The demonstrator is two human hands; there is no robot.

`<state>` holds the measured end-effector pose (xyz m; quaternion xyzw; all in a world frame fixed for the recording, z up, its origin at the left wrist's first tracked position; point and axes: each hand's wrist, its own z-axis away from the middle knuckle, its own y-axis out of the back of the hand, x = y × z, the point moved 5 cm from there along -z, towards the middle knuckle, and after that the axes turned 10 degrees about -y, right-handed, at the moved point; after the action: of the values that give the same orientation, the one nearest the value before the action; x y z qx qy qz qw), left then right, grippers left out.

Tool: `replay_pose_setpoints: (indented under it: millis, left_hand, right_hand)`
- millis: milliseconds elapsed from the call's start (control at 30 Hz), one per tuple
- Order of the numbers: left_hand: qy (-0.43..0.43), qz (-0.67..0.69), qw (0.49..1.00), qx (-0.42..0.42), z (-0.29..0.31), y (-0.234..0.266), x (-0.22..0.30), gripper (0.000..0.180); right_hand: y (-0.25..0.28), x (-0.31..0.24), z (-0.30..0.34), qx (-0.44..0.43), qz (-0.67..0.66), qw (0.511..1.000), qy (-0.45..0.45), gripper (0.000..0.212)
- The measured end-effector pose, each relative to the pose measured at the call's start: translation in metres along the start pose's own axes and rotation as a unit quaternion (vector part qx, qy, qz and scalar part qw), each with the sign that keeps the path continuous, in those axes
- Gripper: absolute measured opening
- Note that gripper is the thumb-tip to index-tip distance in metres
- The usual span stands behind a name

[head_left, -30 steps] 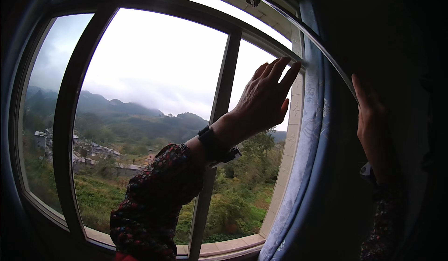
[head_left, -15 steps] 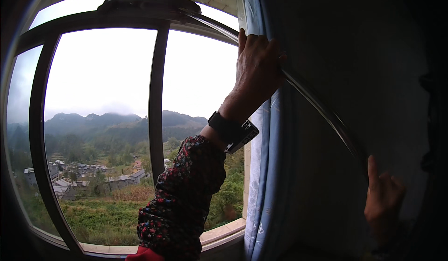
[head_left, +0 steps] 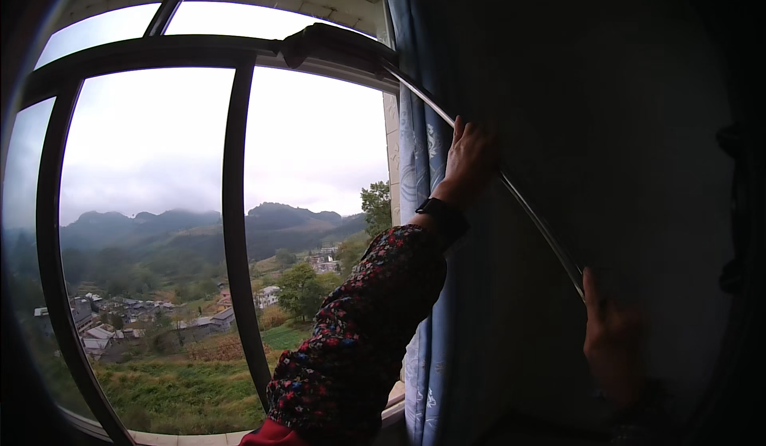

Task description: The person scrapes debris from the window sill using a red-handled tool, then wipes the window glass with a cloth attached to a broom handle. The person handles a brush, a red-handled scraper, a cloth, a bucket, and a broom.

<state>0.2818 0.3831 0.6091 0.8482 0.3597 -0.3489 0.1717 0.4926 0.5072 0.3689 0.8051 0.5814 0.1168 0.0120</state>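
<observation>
My left hand, below a floral sleeve and a dark wristband, is wrapped round the middle of the shiny metal pole of a long-handled mop. Lower down on the right, my right hand grips the pole's bottom end, its index finger stretched along it; deep shadow hides part of this hand. The mop's wide, dark head lies against the upper window crossbar, its right end close to the curtain. Because the head is in silhouette, I cannot tell its material.
A large window with dark frame bars fills the left side, with hills and houses outside. A blue patterned curtain hangs along its right edge. The wall on the right is very dark.
The mop head has slid right along the crossbar to the curtain. My left hand has moved lower and to the right in view; my right hand appears further left. The view has shifted somewhat.
</observation>
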Motion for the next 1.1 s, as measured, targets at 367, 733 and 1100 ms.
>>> replay_pose_setpoints:
  millis: [367,733,1100]
  left_hand:
    - [-0.023,0.010,0.995,-0.094,0.046,0.003,0.026,0.017]
    - [-0.071,0.011,0.994,-0.080,0.158,0.071,0.103,0.003]
    - [0.085,0.024,0.972,-0.217,0.312,0.119,0.216,0.045]
  right_hand:
    - [-0.055,-0.039,0.067,-0.148,-0.291,0.920,-0.217,0.054]
    - [-0.123,-0.147,0.213,-0.284,-0.515,0.779,-0.220,0.028]
    - [-0.101,-0.191,0.347,-0.428,-0.673,0.508,-0.325,0.022]
